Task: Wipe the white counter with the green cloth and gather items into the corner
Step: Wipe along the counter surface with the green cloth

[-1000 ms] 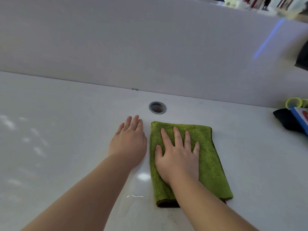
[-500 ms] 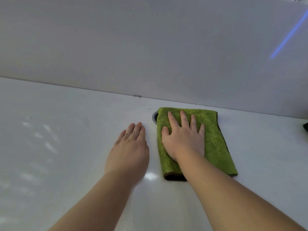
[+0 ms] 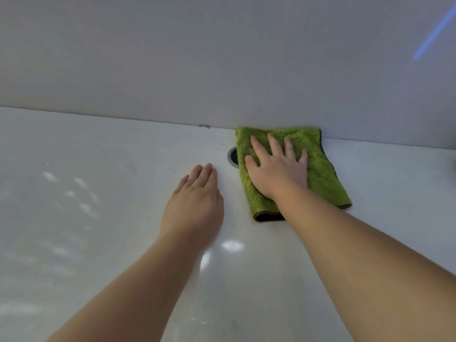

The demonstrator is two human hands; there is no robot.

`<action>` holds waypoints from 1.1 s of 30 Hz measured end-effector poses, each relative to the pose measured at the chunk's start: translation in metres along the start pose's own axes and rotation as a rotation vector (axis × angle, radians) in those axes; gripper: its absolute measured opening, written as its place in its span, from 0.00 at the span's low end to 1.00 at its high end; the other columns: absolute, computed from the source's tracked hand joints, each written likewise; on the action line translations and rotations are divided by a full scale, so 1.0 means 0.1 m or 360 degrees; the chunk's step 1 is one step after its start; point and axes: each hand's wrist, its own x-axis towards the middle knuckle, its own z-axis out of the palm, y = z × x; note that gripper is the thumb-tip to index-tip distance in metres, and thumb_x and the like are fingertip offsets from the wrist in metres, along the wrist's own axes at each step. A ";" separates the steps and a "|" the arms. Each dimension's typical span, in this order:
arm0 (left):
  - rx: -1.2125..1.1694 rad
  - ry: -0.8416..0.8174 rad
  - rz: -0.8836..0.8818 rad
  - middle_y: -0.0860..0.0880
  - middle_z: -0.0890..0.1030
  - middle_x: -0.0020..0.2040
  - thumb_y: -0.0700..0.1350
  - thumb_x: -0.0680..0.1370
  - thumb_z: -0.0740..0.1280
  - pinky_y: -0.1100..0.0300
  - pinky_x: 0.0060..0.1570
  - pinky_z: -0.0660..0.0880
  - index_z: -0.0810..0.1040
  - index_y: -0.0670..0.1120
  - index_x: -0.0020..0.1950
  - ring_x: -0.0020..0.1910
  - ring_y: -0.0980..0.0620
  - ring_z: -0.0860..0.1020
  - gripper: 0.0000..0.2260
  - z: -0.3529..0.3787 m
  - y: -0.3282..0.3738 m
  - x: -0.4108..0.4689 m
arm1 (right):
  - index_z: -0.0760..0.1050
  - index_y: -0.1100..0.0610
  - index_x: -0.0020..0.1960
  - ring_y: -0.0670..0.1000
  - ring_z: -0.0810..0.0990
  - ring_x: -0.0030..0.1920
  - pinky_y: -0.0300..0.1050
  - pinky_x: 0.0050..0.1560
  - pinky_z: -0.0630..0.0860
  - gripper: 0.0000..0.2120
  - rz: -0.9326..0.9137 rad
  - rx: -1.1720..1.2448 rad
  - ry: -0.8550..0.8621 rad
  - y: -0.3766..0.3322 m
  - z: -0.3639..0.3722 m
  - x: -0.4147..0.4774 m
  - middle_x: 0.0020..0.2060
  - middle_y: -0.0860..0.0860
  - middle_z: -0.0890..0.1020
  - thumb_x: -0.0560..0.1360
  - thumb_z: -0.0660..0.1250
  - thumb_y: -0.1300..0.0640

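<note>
Hands both flat; right hand (image 3: 278, 169) presses green cloth (image 3: 323, 174), now pushed up to back wall (image 3: 222, 70); left hand (image 3: 197, 203) rests on table (image 3: 98, 218); far strip likely wiped.

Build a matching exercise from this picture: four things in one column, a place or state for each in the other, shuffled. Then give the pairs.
1. cloth
2. left hand
3. right hand
4. grey ring

A. fingers together, on the bare counter
B. partly hidden under the cloth's edge
C. spread flat on top of the cloth
D. far edge against the wall

Pairs: 1-D, 2-A, 3-C, 4-B
</note>
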 end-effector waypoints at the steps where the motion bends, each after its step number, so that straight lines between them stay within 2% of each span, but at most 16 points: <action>1: 0.0013 -0.0018 -0.0004 0.52 0.52 0.83 0.49 0.84 0.45 0.58 0.78 0.44 0.51 0.47 0.83 0.81 0.54 0.47 0.25 0.00 0.00 0.00 | 0.40 0.34 0.76 0.56 0.41 0.78 0.68 0.73 0.40 0.29 -0.0006 -0.0003 -0.0018 0.02 0.01 -0.12 0.79 0.44 0.46 0.75 0.36 0.33; 12: 0.0003 0.0018 0.0077 0.43 0.62 0.79 0.43 0.83 0.49 0.50 0.74 0.56 0.59 0.39 0.79 0.77 0.44 0.58 0.24 -0.10 0.02 -0.07 | 0.43 0.36 0.76 0.57 0.41 0.78 0.67 0.72 0.39 0.28 0.0044 0.0080 0.0042 -0.28 0.06 -2.12 0.79 0.46 0.47 0.76 0.39 0.35; 17: -0.0015 -0.0066 0.0109 0.46 0.55 0.82 0.43 0.84 0.47 0.53 0.78 0.49 0.54 0.40 0.81 0.80 0.48 0.52 0.25 -0.14 -0.01 -0.08 | 0.40 0.35 0.77 0.56 0.39 0.78 0.67 0.73 0.39 0.28 0.0077 0.0083 0.0031 -0.48 0.05 -2.86 0.79 0.46 0.45 0.77 0.40 0.35; 20: -0.0027 -0.0050 0.0143 0.46 0.57 0.81 0.42 0.83 0.48 0.53 0.78 0.50 0.55 0.40 0.81 0.79 0.48 0.54 0.25 -0.14 -0.02 -0.08 | 0.42 0.35 0.77 0.56 0.41 0.78 0.67 0.73 0.42 0.28 0.0099 0.0091 0.0043 -0.57 0.04 -3.13 0.79 0.47 0.48 0.78 0.41 0.35; 23: -0.0025 -0.0052 0.0144 0.45 0.60 0.80 0.43 0.83 0.48 0.52 0.77 0.52 0.57 0.40 0.80 0.78 0.47 0.56 0.24 -0.12 -0.02 -0.08 | 0.46 0.35 0.77 0.55 0.44 0.79 0.68 0.73 0.44 0.28 0.0127 0.0123 0.0057 -0.61 0.06 -3.24 0.79 0.46 0.50 0.78 0.43 0.35; 27: -0.0032 -0.0053 0.0167 0.46 0.57 0.81 0.43 0.83 0.47 0.52 0.78 0.51 0.55 0.40 0.80 0.80 0.47 0.53 0.25 -0.08 -0.04 -0.04 | 0.52 0.36 0.77 0.55 0.51 0.78 0.66 0.72 0.48 0.28 0.0171 0.0155 0.0037 -0.61 0.05 -3.11 0.78 0.45 0.55 0.77 0.48 0.35; 31: -0.0009 -0.0053 0.0168 0.46 0.54 0.82 0.45 0.84 0.46 0.52 0.78 0.49 0.52 0.39 0.81 0.81 0.48 0.50 0.25 -0.06 -0.05 -0.02 | 0.41 0.33 0.76 0.53 0.40 0.78 0.65 0.73 0.39 0.29 0.0179 0.0159 0.0028 -0.53 0.06 -2.76 0.79 0.43 0.46 0.76 0.41 0.34; 33: -0.0005 -0.0062 0.0156 0.46 0.53 0.82 0.45 0.84 0.46 0.53 0.78 0.48 0.51 0.40 0.81 0.81 0.48 0.48 0.25 -0.04 -0.05 -0.01 | 0.38 0.33 0.76 0.53 0.38 0.78 0.65 0.73 0.36 0.29 0.0192 0.0146 0.0044 -0.48 0.07 -2.52 0.79 0.43 0.44 0.75 0.38 0.34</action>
